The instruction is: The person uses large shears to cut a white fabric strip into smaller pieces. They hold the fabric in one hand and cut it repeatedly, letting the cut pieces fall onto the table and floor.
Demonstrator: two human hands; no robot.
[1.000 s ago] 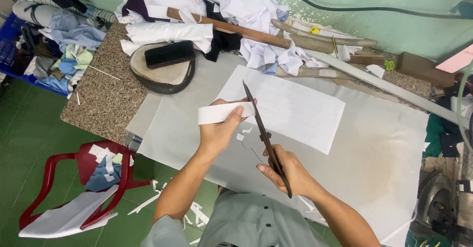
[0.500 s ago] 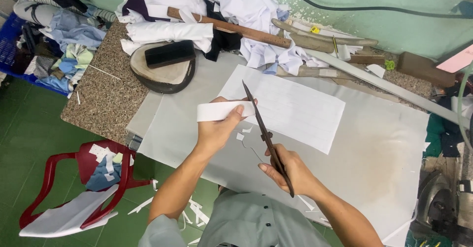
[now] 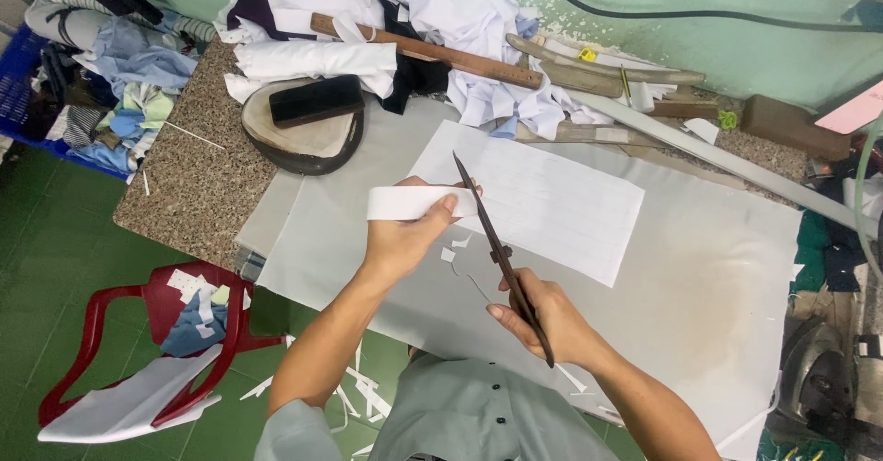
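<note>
Head view, white strip (image 3: 414,202) pinched in left hand (image 3: 402,240), scissors (image 3: 497,254) in right hand (image 3: 550,318)

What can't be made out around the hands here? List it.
Head view only:
- Right hand hides the scissors' handles.
- Left hand covers part of the white strip; the cut line is unclear.
- Scraps below are too small to identify.

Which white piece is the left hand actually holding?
The narrow white strip, pinched in the left hand above the table; the big white sheet lies flat.
</note>
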